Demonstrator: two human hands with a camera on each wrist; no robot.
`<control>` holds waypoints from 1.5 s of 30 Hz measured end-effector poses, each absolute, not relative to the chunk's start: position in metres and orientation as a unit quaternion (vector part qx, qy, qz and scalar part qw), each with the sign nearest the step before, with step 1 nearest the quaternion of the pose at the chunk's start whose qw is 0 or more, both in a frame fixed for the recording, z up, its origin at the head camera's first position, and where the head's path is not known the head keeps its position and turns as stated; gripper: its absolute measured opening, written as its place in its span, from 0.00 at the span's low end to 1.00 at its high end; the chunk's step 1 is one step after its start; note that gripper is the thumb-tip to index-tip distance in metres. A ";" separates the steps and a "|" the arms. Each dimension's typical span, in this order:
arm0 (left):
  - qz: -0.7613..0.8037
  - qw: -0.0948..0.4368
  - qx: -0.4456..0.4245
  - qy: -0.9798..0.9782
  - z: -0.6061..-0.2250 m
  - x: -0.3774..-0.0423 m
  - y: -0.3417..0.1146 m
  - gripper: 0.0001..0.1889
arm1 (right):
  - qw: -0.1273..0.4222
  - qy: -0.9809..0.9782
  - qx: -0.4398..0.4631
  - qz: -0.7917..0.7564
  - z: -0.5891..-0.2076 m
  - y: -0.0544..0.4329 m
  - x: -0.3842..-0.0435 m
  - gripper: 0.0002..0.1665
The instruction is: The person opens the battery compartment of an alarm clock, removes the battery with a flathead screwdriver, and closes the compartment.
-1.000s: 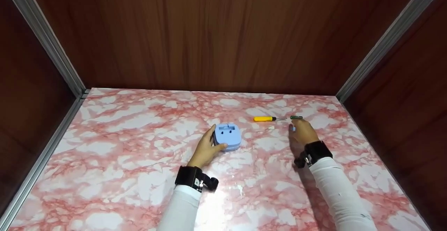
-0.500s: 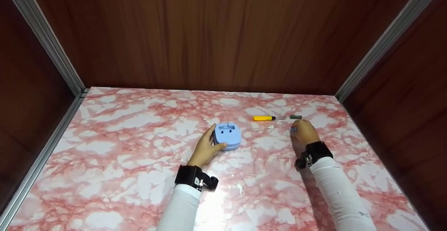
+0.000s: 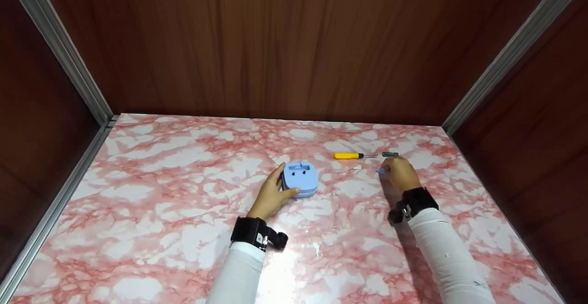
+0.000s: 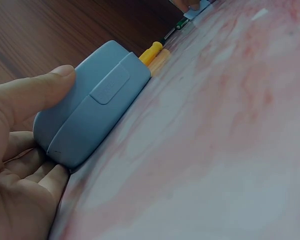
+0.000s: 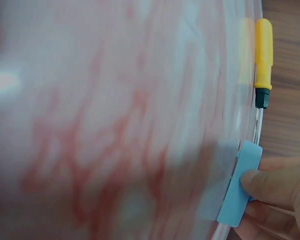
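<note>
My left hand [image 3: 268, 196] grips a light-blue rounded-square plastic case [image 3: 301, 180] on the table, thumb over its near edge and fingers round its left side. Its top has a rectangular recess and two small dark spots. In the left wrist view, a raised panel shows on the side of the blue case [image 4: 95, 105]. Off to the right, my right hand [image 3: 400, 174] pinches a small flat light-blue plastic cover [image 5: 239, 185] close to the tabletop. Part of that cover is hidden by the thumb and fingers.
A yellow-handled screwdriver [image 3: 347, 156] lies beyond the hands, its shaft pointing right. Past its tip is a small dark-green cylinder [image 3: 390, 154]. A small pale scrap [image 3: 357, 167] lies nearby. Brown wood-grain panels [image 3: 275, 47] wall the red-and-white marbled table [image 3: 161, 230].
The small blue cover has turned in my right hand's fingers and now sticks out to the left. The right fingers have drawn slightly away from the green cylinder. My left hand stays put.
</note>
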State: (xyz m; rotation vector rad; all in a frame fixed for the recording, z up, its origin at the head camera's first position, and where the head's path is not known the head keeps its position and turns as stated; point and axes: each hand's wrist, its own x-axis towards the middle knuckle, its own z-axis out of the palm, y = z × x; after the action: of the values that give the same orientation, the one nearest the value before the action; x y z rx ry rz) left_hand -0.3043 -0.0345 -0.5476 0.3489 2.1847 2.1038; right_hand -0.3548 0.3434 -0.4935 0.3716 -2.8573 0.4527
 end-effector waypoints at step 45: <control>0.694 0.053 0.099 0.712 -0.545 -0.303 -0.033 0.49 | 0.172 -0.922 0.243 0.247 -0.486 0.242 -0.361 0.14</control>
State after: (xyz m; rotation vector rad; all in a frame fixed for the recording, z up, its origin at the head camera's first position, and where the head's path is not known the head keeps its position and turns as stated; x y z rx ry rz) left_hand -0.3032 -0.0332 -0.5450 0.3005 2.1630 2.1082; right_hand -0.3612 0.2415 -0.4865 0.6902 -2.6175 0.7022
